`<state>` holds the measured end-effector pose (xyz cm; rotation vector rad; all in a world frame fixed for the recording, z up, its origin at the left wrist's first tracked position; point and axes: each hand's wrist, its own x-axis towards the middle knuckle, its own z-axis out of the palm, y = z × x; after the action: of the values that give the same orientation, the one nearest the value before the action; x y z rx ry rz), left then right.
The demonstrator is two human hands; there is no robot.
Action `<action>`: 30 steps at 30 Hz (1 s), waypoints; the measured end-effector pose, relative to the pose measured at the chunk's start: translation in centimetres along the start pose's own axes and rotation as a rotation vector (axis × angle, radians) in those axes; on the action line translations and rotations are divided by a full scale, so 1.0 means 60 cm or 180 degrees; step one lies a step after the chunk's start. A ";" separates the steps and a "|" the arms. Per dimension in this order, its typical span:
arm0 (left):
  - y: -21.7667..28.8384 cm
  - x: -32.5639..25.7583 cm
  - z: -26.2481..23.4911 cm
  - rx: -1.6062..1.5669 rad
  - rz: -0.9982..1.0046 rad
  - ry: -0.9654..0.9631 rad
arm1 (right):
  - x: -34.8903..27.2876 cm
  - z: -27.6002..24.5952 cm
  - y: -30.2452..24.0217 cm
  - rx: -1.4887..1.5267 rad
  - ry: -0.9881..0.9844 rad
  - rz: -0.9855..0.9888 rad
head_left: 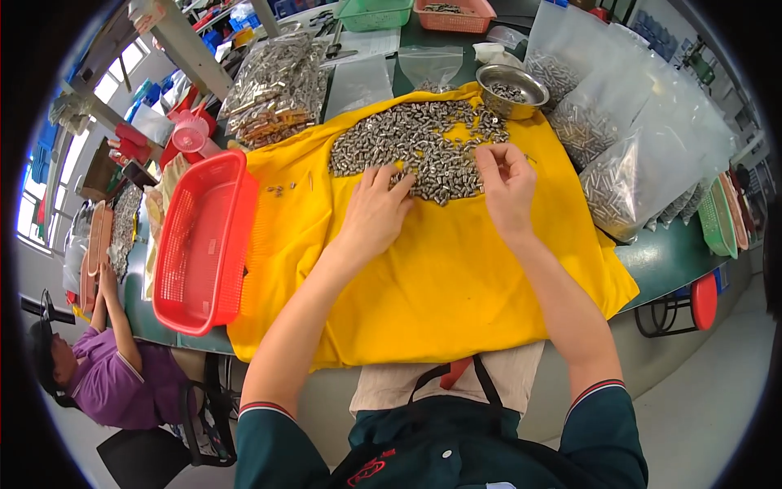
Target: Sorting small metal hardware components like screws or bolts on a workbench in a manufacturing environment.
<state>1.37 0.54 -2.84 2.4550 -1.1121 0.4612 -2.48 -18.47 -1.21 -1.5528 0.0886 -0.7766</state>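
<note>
Sorting step — left hand (376, 210) flat, open on metal pins (419, 147); right hand (507, 186) pinches pins. Next, I'd judge: careful fingertip picks.

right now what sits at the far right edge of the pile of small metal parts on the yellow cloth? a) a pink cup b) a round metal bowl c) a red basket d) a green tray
b: the round metal bowl rests on the yellow cloth at the far right edge of the metal parts.
</note>
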 end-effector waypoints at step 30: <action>-0.025 -0.012 -0.032 -0.0522 -0.0668 0.0084 | -0.015 0.014 -0.011 -0.0145 -0.0315 -0.0062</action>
<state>1.86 2.84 -1.83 2.3803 -0.8348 0.3234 -2.95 -17.20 -0.91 -1.6349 0.0184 -0.7161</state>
